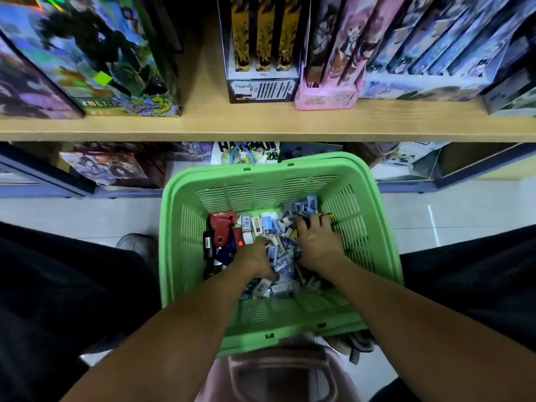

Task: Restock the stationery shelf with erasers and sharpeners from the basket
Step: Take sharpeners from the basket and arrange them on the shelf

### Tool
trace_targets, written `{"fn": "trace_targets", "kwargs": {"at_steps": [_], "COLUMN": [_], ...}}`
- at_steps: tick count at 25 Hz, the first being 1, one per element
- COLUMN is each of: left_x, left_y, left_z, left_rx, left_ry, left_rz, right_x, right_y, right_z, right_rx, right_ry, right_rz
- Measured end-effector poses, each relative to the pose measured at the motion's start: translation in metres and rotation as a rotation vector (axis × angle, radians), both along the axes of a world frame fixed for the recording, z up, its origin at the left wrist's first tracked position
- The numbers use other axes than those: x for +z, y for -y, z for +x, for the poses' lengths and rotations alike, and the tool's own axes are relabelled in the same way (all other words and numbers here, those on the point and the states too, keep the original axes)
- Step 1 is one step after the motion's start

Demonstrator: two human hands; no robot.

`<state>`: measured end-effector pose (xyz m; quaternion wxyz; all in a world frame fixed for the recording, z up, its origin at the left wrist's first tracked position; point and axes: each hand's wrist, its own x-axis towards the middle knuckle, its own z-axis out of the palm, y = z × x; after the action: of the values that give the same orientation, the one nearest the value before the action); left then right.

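A green plastic basket sits on the floor between my knees, below a wooden shelf. It holds a heap of small white and blue erasers, with red and dark sharpeners at its left side. Both hands are down in the heap. My left hand has its fingers curled down into the erasers, fingertips hidden. My right hand lies palm-down on the pile at the right, fingers bent over several erasers. Whether either hand holds a piece is not visible.
Boxed books and card sets stand on the shelf: a colourful box at left, a black-and-yellow set and a pink box at centre-right. A bare shelf gap lies between them. A lower shelf holds more packages. A shoe rests beside the basket.
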<state>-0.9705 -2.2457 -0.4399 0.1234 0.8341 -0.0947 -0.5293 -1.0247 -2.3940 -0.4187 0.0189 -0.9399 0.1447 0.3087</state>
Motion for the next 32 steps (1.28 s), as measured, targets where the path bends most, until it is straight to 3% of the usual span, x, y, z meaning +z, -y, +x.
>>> {"fn": "trace_targets", "kwargs": {"at_steps": [5,18,22,27,32], "left_x": [-0.007,-0.014,-0.009,-0.005,0.001], "left_y": [0.001,0.004,0.015,0.000,-0.010], "left_z": [-0.011,0.005,-0.002,0.007,0.007], "left_rx": [0.224,0.282,0.278,0.607,0.831], "left_ry": [0.167,-0.056,-0.027,-0.201,-0.305], "left_rz": [-0.122,-0.160,-0.102,-0.302,-0.346], "right_x": [-0.013,-0.017,-0.012,-0.004,0.006], "right_y": [-0.004,-0.002,-0.010,-0.016,-0.003], "right_z": [-0.014,-0.008,-0.003,0.008,0.018], "right_rx": [-0.102,-0.329,-0.220,-0.366,-0.471], "right_ry": [0.110,0.083,0.029,0.032,0.049], "right_rz": [0.055,0.161,0.153,0.365,0.562]}}
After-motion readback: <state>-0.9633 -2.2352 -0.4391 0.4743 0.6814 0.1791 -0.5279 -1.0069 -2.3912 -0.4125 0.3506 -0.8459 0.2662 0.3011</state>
